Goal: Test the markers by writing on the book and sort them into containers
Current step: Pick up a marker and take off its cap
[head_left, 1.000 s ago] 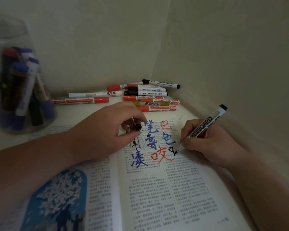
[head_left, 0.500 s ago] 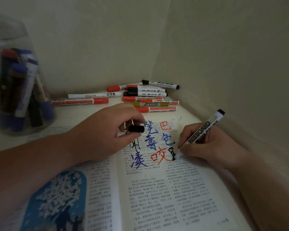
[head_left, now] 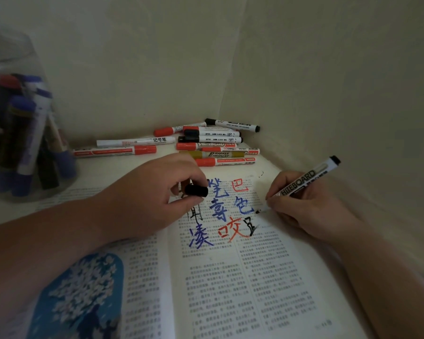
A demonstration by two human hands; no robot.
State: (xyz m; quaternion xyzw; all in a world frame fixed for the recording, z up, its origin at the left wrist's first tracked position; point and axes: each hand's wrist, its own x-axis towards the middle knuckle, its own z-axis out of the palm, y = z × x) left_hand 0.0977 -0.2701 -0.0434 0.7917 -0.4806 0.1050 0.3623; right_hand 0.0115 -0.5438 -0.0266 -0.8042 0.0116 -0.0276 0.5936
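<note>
An open book (head_left: 230,277) lies before me, its right page marked with blue, red and black handwritten characters. My right hand (head_left: 311,209) grips a black whiteboard marker (head_left: 301,183), whose tip sits on the page just right of the blue character. My left hand (head_left: 152,199) rests on the book and pinches the marker's black cap (head_left: 196,190) between thumb and fingers. A pile of red and black markers (head_left: 213,145) lies in the corner behind the book.
A clear plastic jar (head_left: 17,133) holding several blue, red and black markers stands at the far left. Two long markers (head_left: 123,146) lie between jar and pile. Walls close in at the back and right.
My right hand has moved the marker tip up from the black character toward the blue one. The cap in my left hand has turned sideways. A black character has grown on the page.
</note>
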